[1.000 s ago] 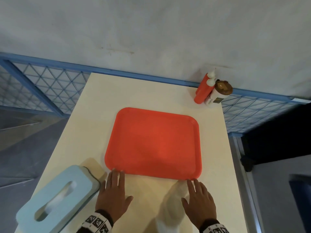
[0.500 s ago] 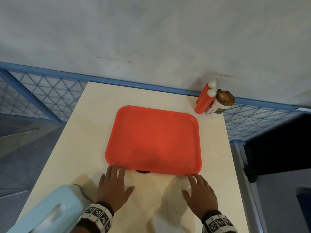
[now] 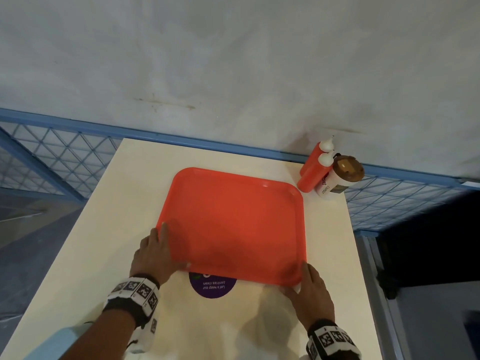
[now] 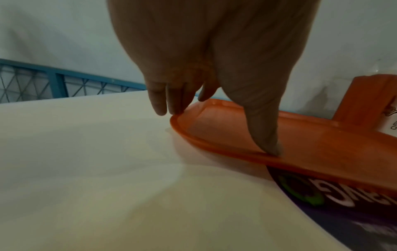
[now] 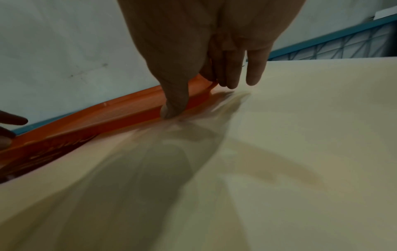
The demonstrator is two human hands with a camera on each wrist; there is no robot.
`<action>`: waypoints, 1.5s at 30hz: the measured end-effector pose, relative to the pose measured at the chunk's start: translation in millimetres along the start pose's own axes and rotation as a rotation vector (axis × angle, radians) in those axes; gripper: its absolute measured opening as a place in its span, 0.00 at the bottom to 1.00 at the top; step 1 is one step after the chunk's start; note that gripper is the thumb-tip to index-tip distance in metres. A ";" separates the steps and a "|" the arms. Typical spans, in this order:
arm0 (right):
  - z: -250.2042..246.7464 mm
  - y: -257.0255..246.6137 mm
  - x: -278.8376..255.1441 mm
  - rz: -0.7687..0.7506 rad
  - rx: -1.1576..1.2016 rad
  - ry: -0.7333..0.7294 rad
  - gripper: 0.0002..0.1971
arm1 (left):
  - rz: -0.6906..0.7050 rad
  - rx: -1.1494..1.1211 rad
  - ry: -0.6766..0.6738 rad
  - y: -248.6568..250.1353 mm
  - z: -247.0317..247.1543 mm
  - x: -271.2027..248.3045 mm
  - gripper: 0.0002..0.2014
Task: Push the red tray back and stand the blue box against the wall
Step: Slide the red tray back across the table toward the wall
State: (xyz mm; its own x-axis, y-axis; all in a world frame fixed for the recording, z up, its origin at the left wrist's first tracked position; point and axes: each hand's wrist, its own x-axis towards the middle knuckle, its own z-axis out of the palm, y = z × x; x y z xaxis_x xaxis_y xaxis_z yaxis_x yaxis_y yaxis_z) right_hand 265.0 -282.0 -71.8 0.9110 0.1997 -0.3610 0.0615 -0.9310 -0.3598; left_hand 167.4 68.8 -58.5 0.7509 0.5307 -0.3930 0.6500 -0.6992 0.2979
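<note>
The red tray (image 3: 233, 216) lies flat in the middle of the cream table (image 3: 124, 203), with a gap between its far edge and the wall. My left hand (image 3: 157, 250) sits at the tray's near-left corner. Its fingers (image 4: 171, 105) lie straight along the side rim and its thumb (image 4: 268, 146) presses the near rim of the tray (image 4: 311, 144). My right hand (image 3: 311, 289) presses the near-right corner, with its thumb (image 5: 174, 108) on the rim of the tray (image 5: 120, 115). Only a corner of the light blue box (image 3: 52, 341) shows at the bottom left, behind my left forearm.
Two red squeeze bottles (image 3: 313, 172) and a white cup with a brown lid (image 3: 340, 178) stand at the table's far-right corner by the wall. A round purple sticker (image 3: 211, 285) shows on the table under the tray's near edge. Blue mesh railings flank the table.
The tray has slid away from me toward the wall, uncovering the purple sticker. Both hands followed it and now sit at its near corners. The blue box has dropped almost out of view.
</note>
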 end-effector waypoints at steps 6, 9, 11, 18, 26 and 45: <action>-6.5 -5.5 30.5 -0.038 -0.062 0.016 0.41 | 0.045 0.084 -0.021 -4.3 -4.5 16.3 0.65; -11.2 -9.5 46.2 -0.053 -0.075 0.027 0.40 | 0.050 0.035 0.013 -2.1 -8.5 22.8 0.64; -14.0 -12.8 55.7 -0.054 -0.085 0.027 0.40 | 0.059 0.037 0.025 1.1 -12.9 28.5 0.62; -23.6 -22.2 85.1 -0.053 -0.088 0.032 0.36 | 0.105 0.010 0.066 2.3 -20.8 55.5 0.59; -26.1 -31.1 96.4 -0.043 -0.145 0.031 0.37 | 0.100 0.002 0.046 7.0 -29.2 70.8 0.59; -35.8 -34.2 94.6 -0.040 -0.152 0.000 0.37 | 0.102 0.022 0.047 12.8 -33.4 68.6 0.57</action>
State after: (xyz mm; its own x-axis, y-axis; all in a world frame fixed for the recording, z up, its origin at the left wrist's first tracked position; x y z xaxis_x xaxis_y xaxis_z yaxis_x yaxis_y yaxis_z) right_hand 363.6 -242.2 -62.8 0.9064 0.2379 -0.3490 0.1593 -0.9578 -0.2393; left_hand 231.1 112.2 -52.6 0.8179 0.4776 -0.3207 0.5677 -0.7606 0.3151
